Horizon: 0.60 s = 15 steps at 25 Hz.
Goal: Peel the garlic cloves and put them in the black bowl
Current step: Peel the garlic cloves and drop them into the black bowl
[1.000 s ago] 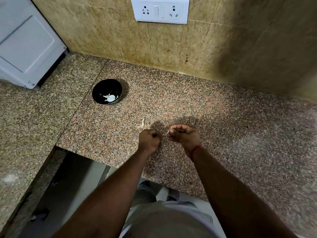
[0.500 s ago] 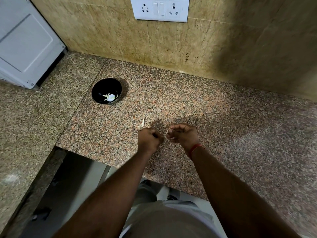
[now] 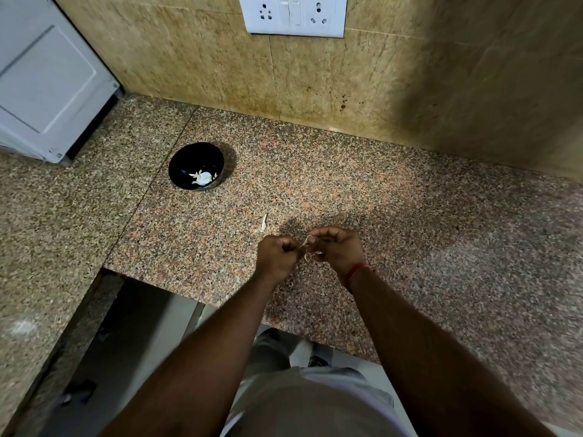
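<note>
The fingers of both hands are curled, meeting just above the counter (image 3: 410,216) near its front edge. The right hand (image 3: 339,247) pinches a garlic clove (image 3: 310,246) between thumb and fingertips; most of the clove is hidden, and only pale strips of skin show at the gap between the two hands. The left hand (image 3: 276,255) is closed in a fist right beside it, its fingertips at one of those strips, though whether it truly grips the skin is too small to tell. A red thread band (image 3: 356,272) circles the right wrist. Just beyond the left hand, toward the back of the counter, a small sliver of peel (image 3: 263,223) lies on the granite. Farther off, toward the back left of the counter and close to the seam between the two slabs, stands the black bowl (image 3: 195,170), holding a peeled clove (image 3: 205,177) and some pale bits beside it. A white appliance (image 3: 47,80) sits at the back left corner, and a white switch plate (image 3: 296,14) hangs on the tiled wall behind the counter.
</note>
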Tool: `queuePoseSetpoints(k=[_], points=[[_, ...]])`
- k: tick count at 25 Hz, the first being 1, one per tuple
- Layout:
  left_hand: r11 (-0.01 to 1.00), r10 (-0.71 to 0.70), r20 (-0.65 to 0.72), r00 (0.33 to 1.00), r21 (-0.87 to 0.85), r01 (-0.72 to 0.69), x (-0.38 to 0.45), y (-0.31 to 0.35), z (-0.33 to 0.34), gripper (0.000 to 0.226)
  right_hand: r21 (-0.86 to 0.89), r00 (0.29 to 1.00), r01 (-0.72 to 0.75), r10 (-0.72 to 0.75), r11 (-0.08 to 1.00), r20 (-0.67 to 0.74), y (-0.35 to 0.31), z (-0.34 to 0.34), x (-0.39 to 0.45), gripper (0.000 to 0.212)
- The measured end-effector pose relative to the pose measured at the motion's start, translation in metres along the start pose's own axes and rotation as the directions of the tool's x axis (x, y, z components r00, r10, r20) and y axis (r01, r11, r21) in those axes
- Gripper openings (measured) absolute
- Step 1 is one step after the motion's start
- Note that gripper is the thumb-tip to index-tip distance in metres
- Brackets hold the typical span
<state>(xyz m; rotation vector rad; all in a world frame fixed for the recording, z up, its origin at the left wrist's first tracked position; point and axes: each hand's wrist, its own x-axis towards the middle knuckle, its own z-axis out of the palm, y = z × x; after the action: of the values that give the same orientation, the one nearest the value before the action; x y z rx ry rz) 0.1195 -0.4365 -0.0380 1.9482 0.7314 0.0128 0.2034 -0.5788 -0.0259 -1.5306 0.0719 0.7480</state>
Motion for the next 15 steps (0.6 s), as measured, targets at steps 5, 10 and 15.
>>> queuePoseSetpoints(k=[5, 10, 15], points=[[0.962, 0.088, -0.034, 0.996, 0.261, -0.076, -0.003, -0.011, -0.002, 0.005, 0.054, 0.999, -0.008, 0.011, 0.999, -0.044, 0.003, -0.001, -0.003, 0.015], [0.859, 0.053, 0.078, 0.996, 0.505, -0.085, -0.006, -0.009, 0.006, 0.019, -0.026, 0.999, -0.034, 0.033, 0.999, -0.038, 0.015, 0.0, -0.005, 0.013], [0.872, 0.115, 0.003, 0.993, 0.479, -0.103, -0.008, -0.019, 0.006, 0.015, -0.172, 1.0, 0.028, -0.028, 0.985, 0.005, 0.022, 0.003, -0.008, 0.018]])
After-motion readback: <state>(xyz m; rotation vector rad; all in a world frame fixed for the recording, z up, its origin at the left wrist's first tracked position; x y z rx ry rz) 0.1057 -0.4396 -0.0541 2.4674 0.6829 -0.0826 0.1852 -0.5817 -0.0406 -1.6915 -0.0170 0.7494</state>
